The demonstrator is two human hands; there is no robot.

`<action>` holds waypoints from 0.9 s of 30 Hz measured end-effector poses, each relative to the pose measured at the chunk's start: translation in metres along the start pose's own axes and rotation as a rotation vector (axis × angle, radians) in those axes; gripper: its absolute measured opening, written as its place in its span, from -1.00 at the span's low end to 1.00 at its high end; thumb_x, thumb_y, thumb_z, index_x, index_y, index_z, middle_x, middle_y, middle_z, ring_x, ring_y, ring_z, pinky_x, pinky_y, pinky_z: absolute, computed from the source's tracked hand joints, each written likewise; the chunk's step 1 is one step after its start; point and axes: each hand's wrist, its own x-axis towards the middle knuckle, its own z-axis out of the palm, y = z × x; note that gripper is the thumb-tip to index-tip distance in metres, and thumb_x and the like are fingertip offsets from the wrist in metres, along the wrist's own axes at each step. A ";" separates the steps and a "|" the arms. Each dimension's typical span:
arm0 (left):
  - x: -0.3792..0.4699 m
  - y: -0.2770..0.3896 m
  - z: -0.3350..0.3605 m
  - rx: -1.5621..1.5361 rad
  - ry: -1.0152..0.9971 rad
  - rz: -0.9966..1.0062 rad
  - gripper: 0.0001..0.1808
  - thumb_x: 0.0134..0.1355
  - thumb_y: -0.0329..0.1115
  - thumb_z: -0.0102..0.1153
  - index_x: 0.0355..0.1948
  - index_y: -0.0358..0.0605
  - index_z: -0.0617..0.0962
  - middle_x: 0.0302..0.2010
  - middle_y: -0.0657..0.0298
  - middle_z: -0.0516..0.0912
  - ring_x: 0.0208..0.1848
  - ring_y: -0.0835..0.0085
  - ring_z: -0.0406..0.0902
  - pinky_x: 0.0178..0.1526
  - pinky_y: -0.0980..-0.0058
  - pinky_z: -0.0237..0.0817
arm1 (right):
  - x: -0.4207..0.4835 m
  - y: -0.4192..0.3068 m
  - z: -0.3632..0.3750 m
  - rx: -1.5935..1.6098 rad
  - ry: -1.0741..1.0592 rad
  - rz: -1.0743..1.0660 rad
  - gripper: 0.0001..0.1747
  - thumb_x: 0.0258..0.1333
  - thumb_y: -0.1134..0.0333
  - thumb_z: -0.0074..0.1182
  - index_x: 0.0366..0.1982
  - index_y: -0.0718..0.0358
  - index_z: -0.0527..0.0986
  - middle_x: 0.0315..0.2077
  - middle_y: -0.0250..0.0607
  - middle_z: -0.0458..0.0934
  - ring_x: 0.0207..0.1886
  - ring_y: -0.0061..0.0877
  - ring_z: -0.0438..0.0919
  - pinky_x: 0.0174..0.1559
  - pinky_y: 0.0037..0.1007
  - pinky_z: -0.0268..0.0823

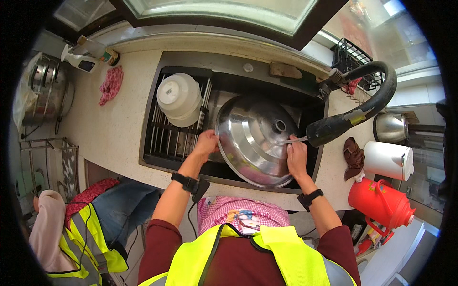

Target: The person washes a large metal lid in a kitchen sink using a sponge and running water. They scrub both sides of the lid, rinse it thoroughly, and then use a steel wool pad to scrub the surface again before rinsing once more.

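Observation:
A large domed stainless steel pot lid (247, 139) lies tilted over the sink, its outer face up. My left hand (207, 142) grips the lid's left rim. On the right, my right hand (297, 155) holds the lid's right edge, close under the faucet head. Water runs from the black flexible faucet (329, 132) onto the lid's face. Left of the lid, upturned white bowls (180, 100) stand stacked on a metal draining rack (168, 143) inside the dark sink (229, 59).
A red thermos (379, 203), a white kettle (386, 161) and a brown cloth (353, 157) are at the right. Spray bottle (80, 60) and pink cloth (111, 85) lie left. Another person in a yellow vest (89, 236) is at lower left. A window frame (214, 25) juts above the sink.

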 end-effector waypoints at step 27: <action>-0.077 -0.029 0.054 -0.080 -0.206 0.073 -0.69 0.26 -0.58 0.00 0.03 -0.31 0.36 -0.15 0.17 0.59 -0.10 0.41 0.59 -0.06 0.43 0.52 | -0.006 -0.124 0.024 0.109 -0.367 -0.747 -0.49 -0.04 0.39 0.08 0.04 0.25 0.46 0.02 -0.17 0.51 0.11 -0.35 0.43 0.11 -0.31 0.21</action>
